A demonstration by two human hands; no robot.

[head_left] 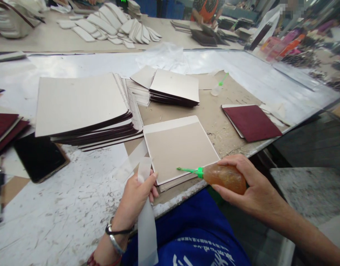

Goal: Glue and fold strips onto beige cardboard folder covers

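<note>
Nearest you, below the beige panel (pixel 183 149), a blue apron (pixel 197 229) covers your lap. Your left grip (pixel 138 190) is closed around a pale translucent strip (pixel 148 225) at the panel's near left corner; the thumb lies at that corner, but you cannot tell whether it presses there. The strip hangs toward you from the panel's left side. Your right grip (pixel 243 181), at the panel's near right corner, is wrapped around an amber bottle (pixel 225 178), thumb and fingers on opposite sides. Its green nozzle (pixel 188 170) points left over the panel's near part; whether the tip touches is unclear.

The panel lies flat on the tabletop (pixel 61 214). Well left of it is a dark phone (pixel 39 157); right of it, a maroon piece (pixel 251 122). A large stack of panels (pixel 81 103) stands just beside its far left corner, crowding that side. Beyond the panel come a smaller stack (pixel 175 87) and, farther right, a small bottle (pixel 216 89). Farthest off, white pieces (pixel 109 24) lie heaped beyond the stacks, and a person in orange (pixel 206 11) handles dark pieces (pixel 204 35).
</note>
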